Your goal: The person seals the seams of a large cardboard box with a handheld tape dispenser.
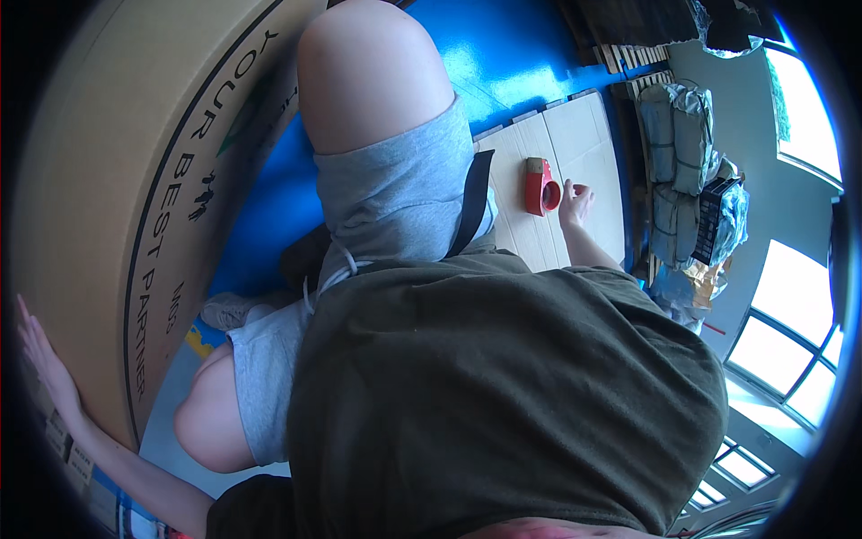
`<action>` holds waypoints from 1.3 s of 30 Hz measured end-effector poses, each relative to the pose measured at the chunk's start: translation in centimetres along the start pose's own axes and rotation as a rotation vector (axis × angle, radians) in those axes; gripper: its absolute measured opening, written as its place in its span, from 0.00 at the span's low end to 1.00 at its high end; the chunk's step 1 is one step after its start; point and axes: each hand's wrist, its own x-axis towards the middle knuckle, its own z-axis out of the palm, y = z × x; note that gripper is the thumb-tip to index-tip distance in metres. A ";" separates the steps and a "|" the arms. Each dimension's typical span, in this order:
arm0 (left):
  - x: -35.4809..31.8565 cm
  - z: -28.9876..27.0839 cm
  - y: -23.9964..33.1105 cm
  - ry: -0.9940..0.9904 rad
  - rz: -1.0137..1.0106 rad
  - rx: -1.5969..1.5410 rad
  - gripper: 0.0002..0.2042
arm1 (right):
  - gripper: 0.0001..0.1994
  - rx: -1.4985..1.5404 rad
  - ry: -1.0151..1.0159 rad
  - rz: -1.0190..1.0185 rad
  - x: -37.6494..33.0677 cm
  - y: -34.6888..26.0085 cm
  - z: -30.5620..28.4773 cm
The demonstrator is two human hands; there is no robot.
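A large brown cardboard box (135, 117) with dark printing stands along my left side. My left hand (49, 373) lies against its outer face with the fingers stretched out. To the right, a red hand-held tape dispenser (535, 190) rests on a flat cardboard sheet (588, 135). My right hand (577, 205) is just beside the dispenser's round end. Its fingers are loosely bent and apart, and I see nothing in them. Whether a fingertip touches the dispenser, I cannot tell.
Between the box and the sheet are my bent legs and a shiny blue floor (503, 45). Wooden pallets (633, 58) and strapped, plastic-wrapped bundles (673, 135) stand at the far right, by a wall with windows (790, 296).
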 end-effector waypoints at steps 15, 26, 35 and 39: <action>-2.9 -4.9 10.8 0.061 -0.479 0.034 0.28 | 0.28 0.537 0.023 -0.487 -1.7 -10.9 -2.2; -2.0 -4.3 12.2 0.073 -0.472 0.003 0.28 | 0.22 0.963 -1.180 -1.755 -24.1 -62.1 -23.9; -2.1 -4.9 11.7 0.075 -0.444 0.014 0.24 | 0.26 0.976 -1.736 -1.793 -43.2 -69.2 -20.5; -2.7 -4.7 11.7 0.238 -0.395 -0.025 0.22 | 0.26 0.876 -1.736 -1.768 -42.9 -69.0 -20.8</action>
